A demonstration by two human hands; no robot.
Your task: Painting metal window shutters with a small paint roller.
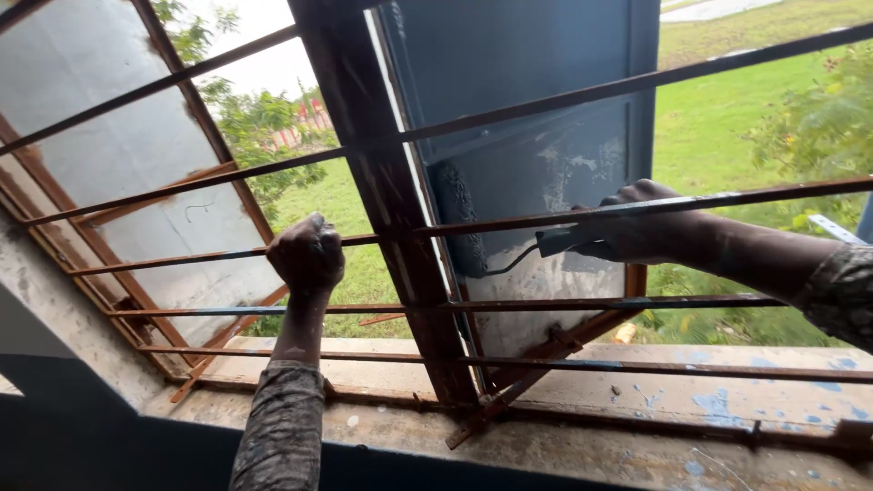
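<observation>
Standing open beyond the rusty bars (582,305), the blue shutter (527,109) hangs just right of the post (391,200). Left of the post, the left hand (307,255) is clenched on a bar. The right hand (641,223) grips a roller (455,218), its sleeve touching the shutter beside the post.

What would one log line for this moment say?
left hand: gripping bar | right hand: holding roller on shutter | shutter: mostly blue, bare patch low | sill: blue smears
</observation>
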